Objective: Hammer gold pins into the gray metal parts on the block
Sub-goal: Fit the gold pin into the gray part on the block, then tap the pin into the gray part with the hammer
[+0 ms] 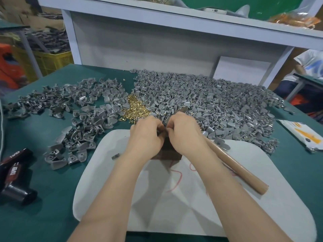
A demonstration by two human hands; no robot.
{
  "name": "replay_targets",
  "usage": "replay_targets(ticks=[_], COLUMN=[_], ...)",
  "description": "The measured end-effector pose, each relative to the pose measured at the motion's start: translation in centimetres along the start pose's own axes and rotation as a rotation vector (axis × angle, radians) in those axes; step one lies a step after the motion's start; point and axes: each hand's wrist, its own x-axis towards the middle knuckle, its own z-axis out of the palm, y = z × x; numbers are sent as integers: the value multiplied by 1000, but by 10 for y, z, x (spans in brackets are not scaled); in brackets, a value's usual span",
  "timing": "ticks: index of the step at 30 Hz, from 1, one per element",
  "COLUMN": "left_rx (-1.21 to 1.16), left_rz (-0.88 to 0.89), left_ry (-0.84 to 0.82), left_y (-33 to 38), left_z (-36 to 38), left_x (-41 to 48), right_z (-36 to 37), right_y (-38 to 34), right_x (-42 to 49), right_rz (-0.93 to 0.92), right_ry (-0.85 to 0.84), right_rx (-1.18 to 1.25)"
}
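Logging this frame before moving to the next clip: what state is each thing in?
Left hand: curled, pinching a small piece over the block.
Right hand: curled, pinching the same piece.
Block: on the white pad, mostly hidden by hands.
Hammer: lying on the pad, handle passing under the right hand.
Gold pins: loose pile.
Gray metal parts: loose heaps beside the pins.

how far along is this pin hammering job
Done: hard to tell; the looser left pile of gray parts may be finished ones. In hand: the left hand and right hand pinch a small part over the block; the hammer lies under the right wrist. Left: the big right pile and a heap of pins.
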Motion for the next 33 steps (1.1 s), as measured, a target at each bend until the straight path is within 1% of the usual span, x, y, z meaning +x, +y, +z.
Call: replay_targets(ticks=[3, 5, 6, 8, 9, 11, 12, 14, 17, 19, 21, 23, 27, 28, 29, 30, 32, 33], left_rx=[-34, -28, -25, -23, -18, -6, -6, -12, 15, 24, 41, 52, 66, 60, 51, 45, 56, 63], left_rz=[-41, -58, -63, -77, -83, -90, -93, -101, -117, -140, -156, -157, -146, -145, -144, -143, -138, -133], left_ry=[27, 40, 41, 40, 42, 48, 51, 57, 78, 103, 119, 128, 135, 133, 133, 136, 148, 154], left_y=[0, 1, 1, 0, 0, -1, -2, -2, -5, -7, -6, -6, -7, -7, -7, -7, -6, -7], left_z=[0, 1, 2, 2, 2, 3, 2, 3, 4, 4, 3, 4, 4, 5, 5, 5, 4, 4], left_x=[-2, -3, -2, -2, -1, -1, 0, 0, 1, 1, 2, 2, 2, 3, 3, 3, 3, 3], right_z=[3, 1, -2, -7, -8, -7, -4, 0, -2, -8, -16, -24, -34, -35, -36, -36, -34, -34], right_y=[11, 25, 33, 52, 61, 70, 70, 69, 64, 63, 63, 62, 47, 43, 39, 36, 34, 35], right_x=[-3, -7, -8, -8, -8, -9, -9, -8, -6, -8, -14, -20, -39, -45, -50, -55, -61, -62], right_rz=[5, 65, 112, 216, 268, 344, 366, 384, 355, 327, 288, 220, 84, 57, 26, -1, -18, -6], right_ry=[11, 69, 116, 150, 114, -22, -75, -113, -140, -148, -114, -29, 268, 316, 327, 292, 161, 127], right_rx=[179, 317, 347, 269, 181, 54, 31, 2, -24, 13, 83, 136, 218, 250, 254, 220, 119, 63])
